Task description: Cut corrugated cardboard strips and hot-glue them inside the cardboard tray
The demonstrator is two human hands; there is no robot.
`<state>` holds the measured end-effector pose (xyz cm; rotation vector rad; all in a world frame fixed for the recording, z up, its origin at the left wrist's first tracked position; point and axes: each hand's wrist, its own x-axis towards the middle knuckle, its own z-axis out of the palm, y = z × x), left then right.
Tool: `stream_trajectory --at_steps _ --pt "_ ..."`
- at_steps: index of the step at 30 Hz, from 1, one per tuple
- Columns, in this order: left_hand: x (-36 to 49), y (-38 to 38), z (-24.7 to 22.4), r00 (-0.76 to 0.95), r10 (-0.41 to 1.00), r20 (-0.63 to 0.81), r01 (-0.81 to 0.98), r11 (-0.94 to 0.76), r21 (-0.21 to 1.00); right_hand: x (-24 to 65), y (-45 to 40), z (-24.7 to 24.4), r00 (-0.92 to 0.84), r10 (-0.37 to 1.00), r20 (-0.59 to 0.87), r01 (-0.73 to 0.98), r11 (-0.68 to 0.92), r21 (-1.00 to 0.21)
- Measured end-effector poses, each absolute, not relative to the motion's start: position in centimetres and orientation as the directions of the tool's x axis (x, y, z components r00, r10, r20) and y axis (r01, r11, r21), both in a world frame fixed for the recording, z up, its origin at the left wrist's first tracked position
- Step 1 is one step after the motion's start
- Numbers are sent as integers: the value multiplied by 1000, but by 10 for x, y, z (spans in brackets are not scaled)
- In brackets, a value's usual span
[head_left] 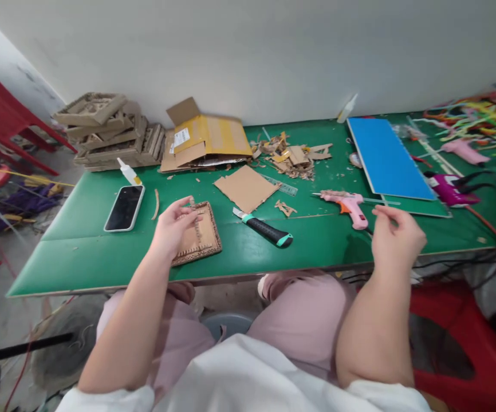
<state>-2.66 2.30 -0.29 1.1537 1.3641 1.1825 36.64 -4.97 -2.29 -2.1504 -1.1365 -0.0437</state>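
My left hand (176, 224) is over a shallow square cardboard tray (207, 234) with a raised corrugated rim. Its fingers are stretched and slightly apart, hiding the tray's left side; a small pale bit shows at the index fingertip. Off to the right, my right hand (396, 233) is raised with thumb and fingers pinched together. Whatever the pinch holds, if anything, cannot be made out. Nearest to that hand lies a pink glue gun (351, 207) on its side. Between the hands are a black-and-green utility knife (267, 230), blade out, and a flat cardboard square (247, 189).
Stacked cardboard trays (110, 134), a yellow-taped box (209, 137) and cardboard scraps (293, 157) line the back of the green table (80, 252). A phone (125, 208) and glue bottle (128, 171) lie left. Rightward are a blue board (389, 157), a purple glue gun (449, 189) and cables.
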Motion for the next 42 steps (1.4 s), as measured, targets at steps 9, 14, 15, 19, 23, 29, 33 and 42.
stream_trajectory --at_steps 9,14,15,19,23,29,33,42 --pt "-12 -40 4 101 956 -275 -421 292 859 401 -14 -33 595 803 -23 708 -538 -458" --pt "-6 -58 -10 145 940 -310 -516 339 787 399 -5 -30 605 792 -83 664 -559 -496" --pt "-8 -60 -12 135 939 -318 -522 340 782 398 -8 -29 608 790 -82 649 -554 -521" --pt "-24 -63 -16 61 939 -337 -503 321 802 394 -28 -20 578 814 -51 560 -442 -701" --pt "-43 -65 -18 -39 948 -316 -420 271 866 383 -41 -5 454 891 7 399 -197 -895" --pt "-85 -17 -12 -202 970 -139 -120 116 986 337 -41 6 201 976 -78 300 -137 -944" --pt "-103 44 -13 -234 968 88 327 -7 945 273 -38 22 60 987 -150 379 -161 -911" --pt "-100 73 -31 -31 973 228 797 -114 593 157 -9 45 -53 963 -265 905 -66 -421"
